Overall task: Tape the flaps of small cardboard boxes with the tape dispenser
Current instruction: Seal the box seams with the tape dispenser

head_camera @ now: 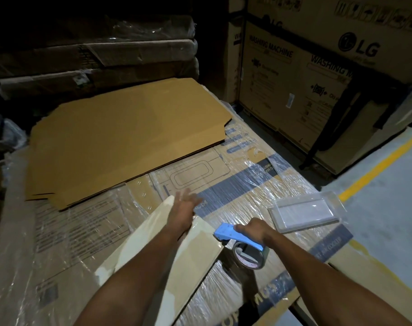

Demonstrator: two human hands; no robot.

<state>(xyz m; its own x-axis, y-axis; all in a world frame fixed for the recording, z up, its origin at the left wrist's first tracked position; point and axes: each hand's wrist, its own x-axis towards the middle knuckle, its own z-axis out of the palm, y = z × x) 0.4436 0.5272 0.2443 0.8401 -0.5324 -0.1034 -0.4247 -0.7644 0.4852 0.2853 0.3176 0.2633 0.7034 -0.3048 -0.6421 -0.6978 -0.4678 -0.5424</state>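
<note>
The working surface is the top of large cartons wrapped in clear stretch film (259, 184), printed with blue bands and lettering.

Small cardboard box (176, 250): a pale, long, narrow box lying at the near edge of the wrapped surface, running diagonally from the near-left toward the centre. Its upper face shows a glossy strip along its length, lighter than the brown board at its right side. Whether the flaps are fully closed cannot be told.

Left hand (185, 208): positioned at the far end of the box, fingers extended and apart, blurred. The forearm lies over the box. Whether the palm touches the box cannot be told.

Right hand (253, 230): fingers curled round the handle of the tape dispenser (240, 241). The dispenser has a blue body and carries a roll of tape below the handle; it sits just beside the right edge of the box, near the near-right part of the wrapped surface.

Clear plastic tray (306, 212): flat on the film at the right edge, apart from the dispenser.

Stack of flat brown cardboard sheets (129, 137): across the far-left part of the surface.

Printed washing machine cartons (317, 67) stand beyond the far-right corner. A yellow floor line (376, 170) runs at right.
</note>
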